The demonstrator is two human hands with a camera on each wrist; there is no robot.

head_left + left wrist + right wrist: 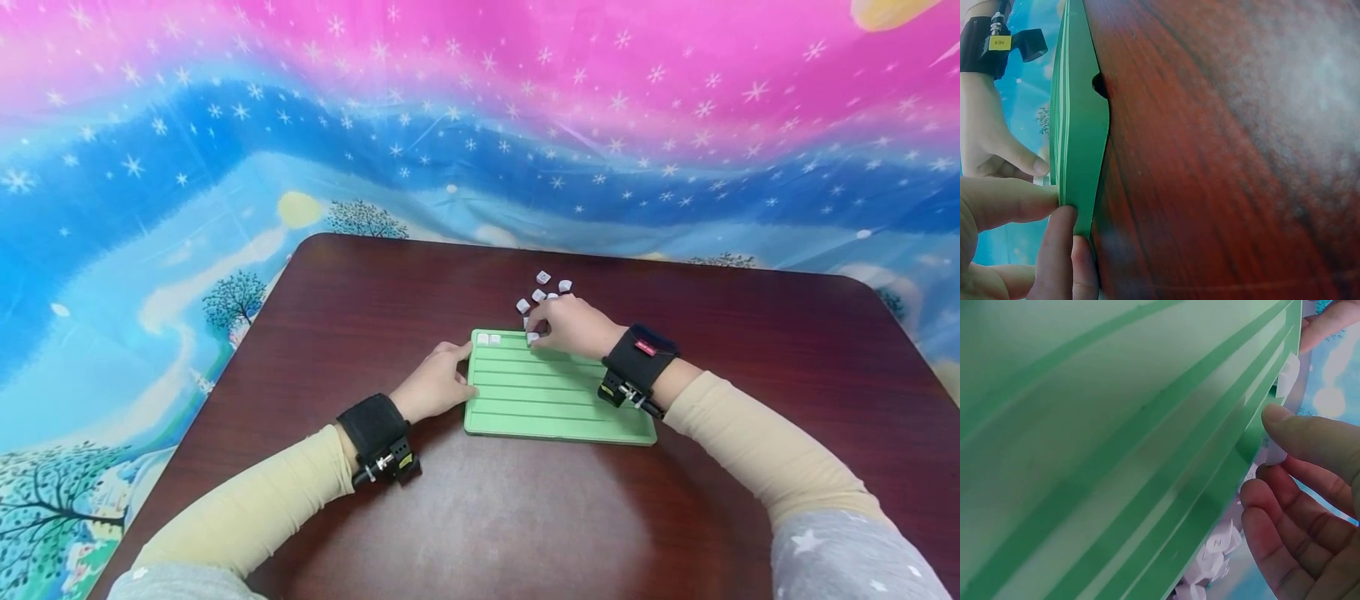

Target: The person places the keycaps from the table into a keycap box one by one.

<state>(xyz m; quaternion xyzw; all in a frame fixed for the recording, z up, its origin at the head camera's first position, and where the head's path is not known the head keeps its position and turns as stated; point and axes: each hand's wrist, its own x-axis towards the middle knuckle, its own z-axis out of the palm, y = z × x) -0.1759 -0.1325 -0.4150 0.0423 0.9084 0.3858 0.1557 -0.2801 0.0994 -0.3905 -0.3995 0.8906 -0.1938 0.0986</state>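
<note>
A light green tray (558, 407) with raised ridges lies on the table. My left hand (433, 385) grips its left edge; in the left wrist view the fingers (1057, 250) meet the tray's side wall (1082, 137). Over the top row, my right hand (573, 327) pinches a small white keycap (532, 337) between thumb and fingers. In the right wrist view, that keycap (1275, 452) is partly hidden by the thumb. Two white keycaps (489, 339) sit side by side at the left end of the top row.
Several loose white keycaps (538, 295) lie on the table behind the tray, some partly hidden by my right hand. Letters show on a few of these keycaps (1217, 544). The dark red-brown table (360, 292) reaches back to a painted cloth backdrop (450, 125).
</note>
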